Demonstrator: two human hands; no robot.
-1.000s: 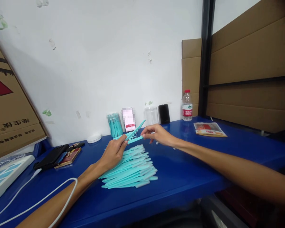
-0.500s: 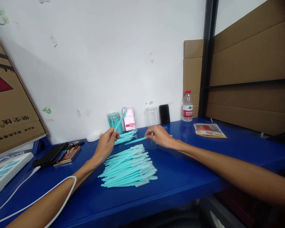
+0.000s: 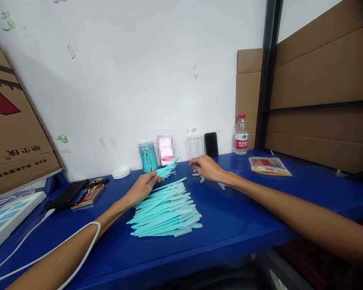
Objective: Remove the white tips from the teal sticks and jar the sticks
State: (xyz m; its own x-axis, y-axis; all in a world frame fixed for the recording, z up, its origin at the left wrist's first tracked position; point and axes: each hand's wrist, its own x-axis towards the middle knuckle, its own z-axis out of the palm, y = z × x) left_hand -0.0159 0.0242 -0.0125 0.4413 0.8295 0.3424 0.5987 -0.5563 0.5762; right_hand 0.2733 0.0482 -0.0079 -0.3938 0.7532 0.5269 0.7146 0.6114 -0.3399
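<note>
My left hand [image 3: 143,186] is closed around the near ends of several thin turquoise plastic sticks [image 3: 167,170], whose tips fan out up and to the right. Just below it lies a wide pile of similar sticks [image 3: 166,211], side by side, many with pale translucent caps at their right ends. My right hand [image 3: 208,167] hovers over a few small clear pieces [image 3: 202,179] on the blue table [image 3: 230,217]. Its thumb and fingertips are pinched together, and what is between them, if anything, is too small to make out.
Against the wall stand a jar full of turquoise sticks [image 3: 148,157], a phone [image 3: 165,150], a clear jar [image 3: 195,146] and a black phone-like object [image 3: 211,144]. A white lid [image 3: 121,173], water bottle [image 3: 241,137], snack packet [image 3: 269,166] and black pouch [image 3: 67,195] lie around. A white cable crosses my left forearm.
My left hand has lowered its single raised stick and moved right onto the bunch. A stick from my right hand now lies at the pile's far edge, and that hand has let it go.
</note>
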